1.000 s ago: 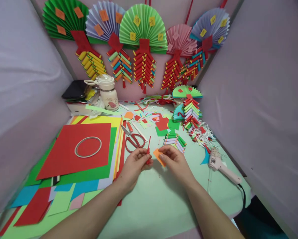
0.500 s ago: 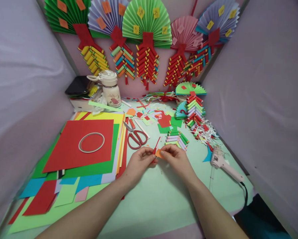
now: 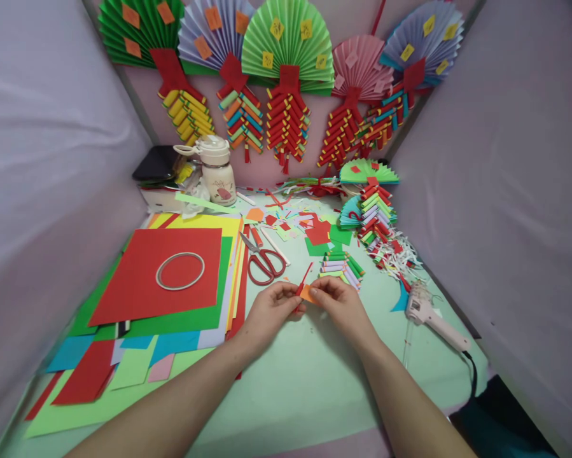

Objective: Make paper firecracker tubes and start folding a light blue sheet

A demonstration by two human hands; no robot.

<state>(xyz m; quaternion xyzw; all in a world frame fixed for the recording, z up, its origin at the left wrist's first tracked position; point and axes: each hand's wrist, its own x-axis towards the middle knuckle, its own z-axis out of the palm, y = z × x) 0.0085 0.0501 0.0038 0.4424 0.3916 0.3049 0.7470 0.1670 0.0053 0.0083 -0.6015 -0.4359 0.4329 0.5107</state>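
Note:
My left hand (image 3: 275, 310) is closed around a small red paper tassel (image 3: 300, 289) whose thin strip points up and to the right. Between the thumb and fingers of my right hand (image 3: 341, 304) is a small orange paper piece (image 3: 306, 293). The orange paper meets the red tassel, though the fingers partly hide where they touch. Just beyond my right hand lies a row of green, lilac and light green paper rolls (image 3: 340, 267). Red-handled scissors (image 3: 266, 266) rest beyond my left hand.
Stacked coloured paper with a red sheet (image 3: 137, 280) and a ring (image 3: 181, 288) lies left. A glue gun (image 3: 438, 321) with a cord is at right. Paper scraps (image 3: 290, 222), a bottle (image 3: 219, 181) and a finished fan ornament (image 3: 374, 197) stand farther back; paper fans (image 3: 288, 44) hang behind.
The view has shifted slightly, so the scene sits a little farther right. My hands keep nearly the same pose, and the orange paper shows slightly more beside the red tassel.

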